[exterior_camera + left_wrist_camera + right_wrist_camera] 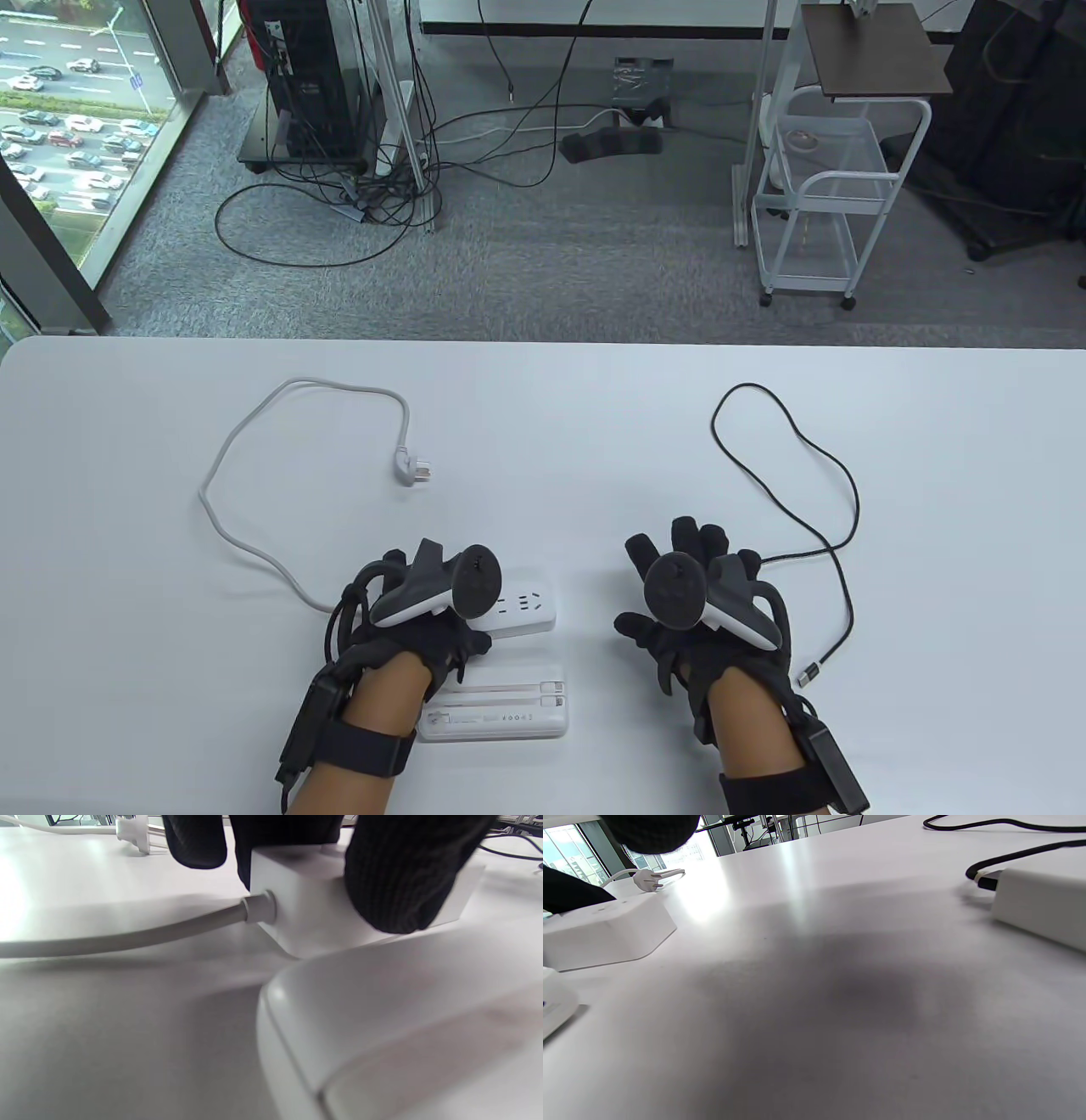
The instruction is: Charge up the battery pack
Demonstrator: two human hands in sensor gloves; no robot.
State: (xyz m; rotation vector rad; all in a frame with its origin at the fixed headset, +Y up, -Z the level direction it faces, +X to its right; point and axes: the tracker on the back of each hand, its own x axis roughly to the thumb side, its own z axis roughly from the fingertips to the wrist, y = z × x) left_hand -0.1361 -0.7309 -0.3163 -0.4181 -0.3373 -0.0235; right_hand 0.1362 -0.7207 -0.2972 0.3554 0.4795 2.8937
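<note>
Currently the left hand (424, 603) rests on the power strip (526, 607); the left wrist view shows gloved fingers (398, 878) gripping its cord end, thumb on one side, others on top. The battery pack (501, 705) lies on the table (543, 407) just in front of the strip, partly under the left wrist, nothing plugged into it. The right hand (687, 594) hovers spread, holding nothing, well apart from the strip. In the right wrist view a white block (1039, 906) with the black cable (814, 475) plugged into it sits under that hand; probably a charger, hidden from above. The cable's free plug (808, 675) lies beside the right wrist. The strip's own white plug (413, 469) lies loose on the table. Judgement: early setup step, steadying the strip; no connection to the pack made yet. Next move calls for the right hand to take up the block or the free plug and align it carefully with its socket while the left holds the strip down.
</note>
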